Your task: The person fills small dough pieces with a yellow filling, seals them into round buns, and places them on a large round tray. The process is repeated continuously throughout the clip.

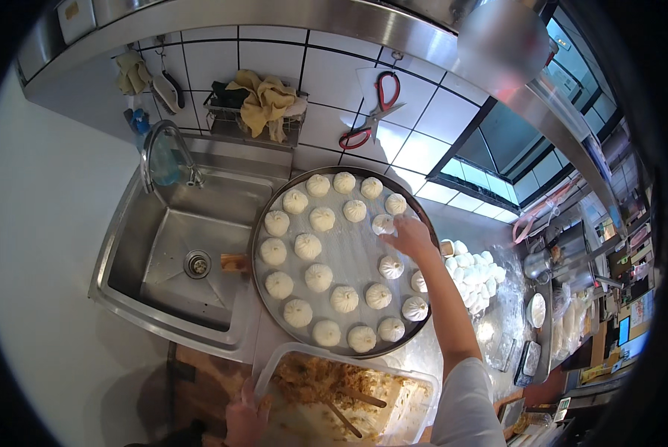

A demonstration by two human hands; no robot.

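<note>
A large round tray holds several pleated white buns set out in rings. My right hand reaches over its right side, fingertips closed on one bun that rests on the tray; the fingers partly cover it. Nearer to me stands a clear plastic tub of brown, shredded-looking filling, with two wooden sticks or handles lying in it. At its left rim, my left hand is closed on the edge, low in the picture.
Left of the tray is a steel sink with a curved faucet. Red-handled scissors hang on the tiled wall beside a rack of cloths. White dough pieces are heaped on the steel counter at right.
</note>
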